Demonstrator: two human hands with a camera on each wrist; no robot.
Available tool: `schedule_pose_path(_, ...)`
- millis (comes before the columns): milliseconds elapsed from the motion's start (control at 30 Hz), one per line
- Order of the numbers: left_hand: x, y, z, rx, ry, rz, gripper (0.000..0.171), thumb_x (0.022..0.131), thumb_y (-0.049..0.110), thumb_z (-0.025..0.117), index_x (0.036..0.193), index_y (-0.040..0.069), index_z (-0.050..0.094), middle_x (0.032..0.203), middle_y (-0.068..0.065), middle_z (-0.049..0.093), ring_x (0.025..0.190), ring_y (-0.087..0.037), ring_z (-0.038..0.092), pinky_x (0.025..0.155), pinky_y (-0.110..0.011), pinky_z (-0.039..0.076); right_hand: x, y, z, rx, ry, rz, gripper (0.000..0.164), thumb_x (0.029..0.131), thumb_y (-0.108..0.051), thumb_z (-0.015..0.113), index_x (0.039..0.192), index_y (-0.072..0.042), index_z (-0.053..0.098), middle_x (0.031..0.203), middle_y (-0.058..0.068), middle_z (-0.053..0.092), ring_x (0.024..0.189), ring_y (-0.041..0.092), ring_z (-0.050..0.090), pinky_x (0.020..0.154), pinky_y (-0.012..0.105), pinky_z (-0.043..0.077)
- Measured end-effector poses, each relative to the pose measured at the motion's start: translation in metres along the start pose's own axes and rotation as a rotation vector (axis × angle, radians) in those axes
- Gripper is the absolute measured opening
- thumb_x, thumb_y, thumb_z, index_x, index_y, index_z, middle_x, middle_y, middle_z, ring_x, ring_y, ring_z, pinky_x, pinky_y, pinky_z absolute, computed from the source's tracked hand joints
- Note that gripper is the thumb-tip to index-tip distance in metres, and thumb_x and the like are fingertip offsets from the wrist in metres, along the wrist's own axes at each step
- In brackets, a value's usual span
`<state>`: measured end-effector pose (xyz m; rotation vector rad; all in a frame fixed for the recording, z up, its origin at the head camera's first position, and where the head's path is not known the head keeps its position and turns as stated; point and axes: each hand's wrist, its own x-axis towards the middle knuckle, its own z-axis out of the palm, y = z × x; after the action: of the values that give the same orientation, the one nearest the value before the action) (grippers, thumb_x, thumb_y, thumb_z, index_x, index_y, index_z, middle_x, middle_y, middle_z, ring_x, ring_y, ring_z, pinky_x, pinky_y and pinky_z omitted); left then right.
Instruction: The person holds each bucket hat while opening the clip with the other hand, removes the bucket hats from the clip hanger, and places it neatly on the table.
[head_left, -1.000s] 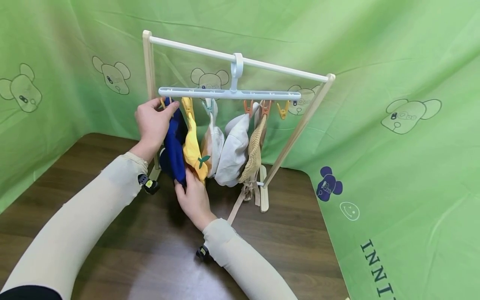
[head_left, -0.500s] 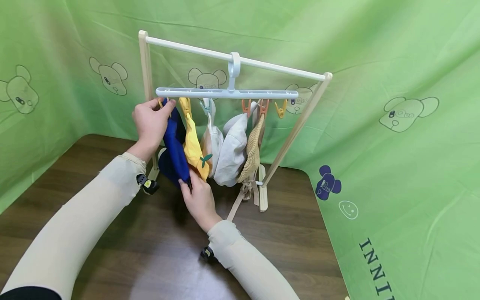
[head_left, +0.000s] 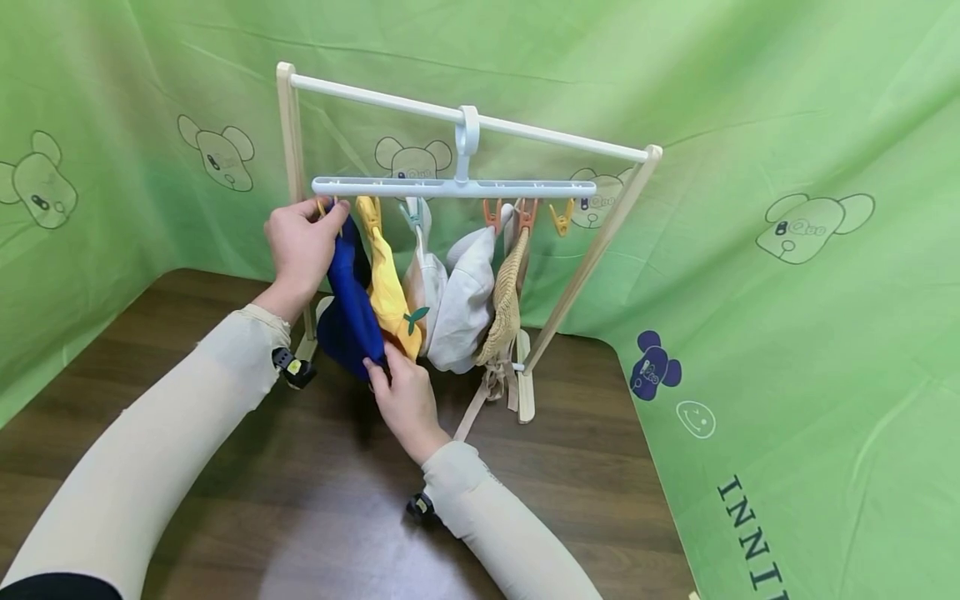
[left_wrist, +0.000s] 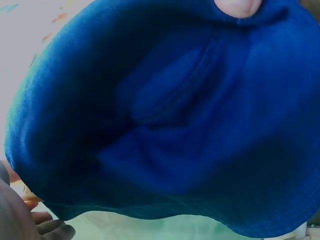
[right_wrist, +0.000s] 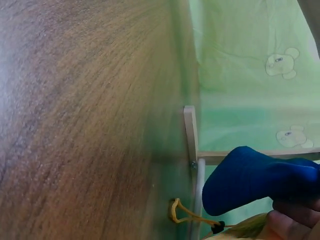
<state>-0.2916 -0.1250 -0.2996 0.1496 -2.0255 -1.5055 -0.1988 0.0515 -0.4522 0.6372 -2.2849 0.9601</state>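
Observation:
A blue hat [head_left: 348,308] hangs at the left end of a light blue clip hanger [head_left: 397,186]. My left hand [head_left: 300,250] holds the top of its edge, by a yellow clip [head_left: 322,207]. Lower down, my right hand [head_left: 408,404] pinches the hat's bottom edge between thumb and fingers. The left wrist view looks into the hollow of the blue hat [left_wrist: 170,115], with the left thumb [left_wrist: 239,6] on its edge. Beside it hangs a yellow hat [head_left: 386,287] with a green sprout, right by the right fingers.
A pale grey-white hat [head_left: 465,308], another whitish hat and a straw hat [head_left: 506,308] with ribbons hang further right. A yellow clip [head_left: 562,218] at the right end holds nothing. The hanger hooks onto a white rod [head_left: 375,93] on a wooden stand. Green cloth [head_left: 750,125] surrounds the brown table [head_left: 300,500].
My right hand has shifted a little right, drawing the blue hat's lower edge with it and spreading the hat wider. My left hand stays at the top by the clip.

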Motion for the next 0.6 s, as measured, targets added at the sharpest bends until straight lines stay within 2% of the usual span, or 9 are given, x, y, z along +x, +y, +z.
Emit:
schedule_pose_path(167, 0.0016, -0.0017, -0.0002, 0.007, -0.002, 0.014, 0.033, 0.092, 0.042, 0.074, 0.076, 0.014, 0.073, 0.061, 0.009, 0.054, 0.06, -0.013, 0.046, 0.049, -0.025, 0.028, 0.0006, -0.0013, -0.0027, 0.028, 0.01, -0.019, 0.019, 0.103, -0.029, 0.064, 0.11, -0.012, 0.067, 0.08, -0.002, 0.069, 0.069, 0.014, 0.068, 0.067, 0.023, 0.056)
schedule_pose_path(333, 0.0025, -0.0035, -0.0014, -0.03, -0.019, 0.024, 0.032, 0.092, 0.04, 0.075, 0.079, 0.01, 0.075, 0.06, 0.012, 0.054, 0.062, -0.012, 0.047, 0.051, -0.025, 0.029, 0.0005, -0.0012, -0.0042, 0.028, 0.014, -0.027, 0.019, 0.103, -0.028, 0.064, 0.112, -0.012, 0.068, 0.086, 0.001, 0.072, 0.071, 0.014, 0.069, 0.067, 0.025, 0.057)
schedule_pose_path(600, 0.0058, -0.0045, -0.0062, -0.111, -0.095, -0.033, 0.035, 0.091, 0.04, 0.078, 0.083, 0.006, 0.076, 0.063, 0.011, 0.057, 0.069, -0.015, 0.048, 0.052, -0.025, 0.029, 0.0025, -0.0004, -0.0073, 0.051, 0.019, -0.019, 0.019, 0.103, -0.026, 0.064, 0.114, -0.011, 0.07, 0.098, 0.004, 0.076, 0.08, 0.016, 0.073, 0.072, 0.027, 0.06)
